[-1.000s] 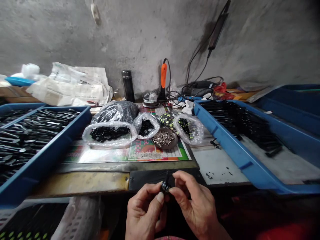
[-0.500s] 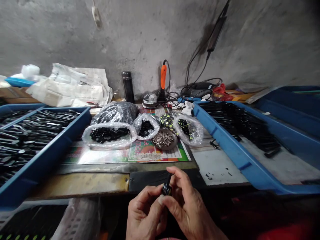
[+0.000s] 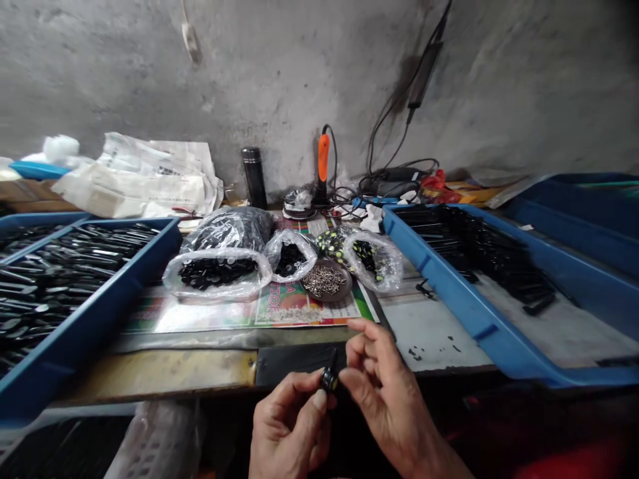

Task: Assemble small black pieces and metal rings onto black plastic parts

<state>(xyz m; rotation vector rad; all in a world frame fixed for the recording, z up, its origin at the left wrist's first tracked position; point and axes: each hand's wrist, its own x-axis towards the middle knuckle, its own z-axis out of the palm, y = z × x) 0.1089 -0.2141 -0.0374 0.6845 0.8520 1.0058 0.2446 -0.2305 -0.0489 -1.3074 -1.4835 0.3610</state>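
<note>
My left hand [image 3: 287, 426] and right hand [image 3: 389, 392] pinch small black part [image 3: 329, 380], fingers nearly closed. Blue tray [image 3: 90, 313] holds black strips; plastic bag [image 3: 217, 283] black pieces; dish [image 3: 324, 281] metal bits.

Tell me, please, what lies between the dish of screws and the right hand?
Only a printed poster sheet lies there, in the head view.

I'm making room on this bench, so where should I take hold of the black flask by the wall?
Wrap your hand around the middle of the black insulated flask: it stands upright, a plain cylinder, so the body gives an even grip. Come from the right, through the gap beside the orange-handled tool, since the bulging black plastic bag sits in front.
</note>
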